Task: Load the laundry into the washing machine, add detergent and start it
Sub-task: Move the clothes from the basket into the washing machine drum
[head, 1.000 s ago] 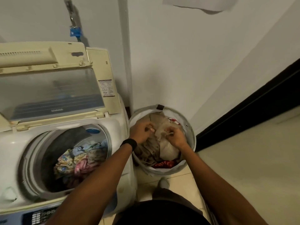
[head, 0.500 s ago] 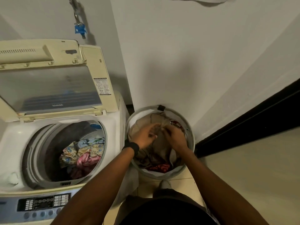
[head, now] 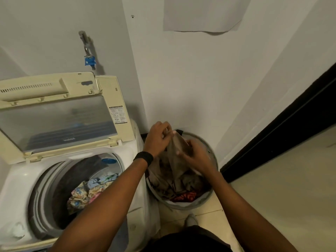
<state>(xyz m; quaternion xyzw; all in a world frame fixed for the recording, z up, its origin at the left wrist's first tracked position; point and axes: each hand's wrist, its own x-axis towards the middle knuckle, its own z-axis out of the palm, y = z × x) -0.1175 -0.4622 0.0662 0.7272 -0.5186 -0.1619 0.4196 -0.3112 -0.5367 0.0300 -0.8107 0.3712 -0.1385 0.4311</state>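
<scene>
The pale tiled floor [head: 291, 188] carried the white washing machine [head: 140, 193] at the left, set back against the wall. A round grey laundry basket [head: 183, 206] stood on the tiles just beside the machine's right flank, in the corner of the walls. A grey shoe or foot tip [head: 190, 220] rested on the floor near the basket's front rim.

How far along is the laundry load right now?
Done: washer lid up, floral clothes in the drum. In hand: left hand and right hand grip a beige garment over the basket. Left: the basket's remaining clothes, detergent, starting.
</scene>
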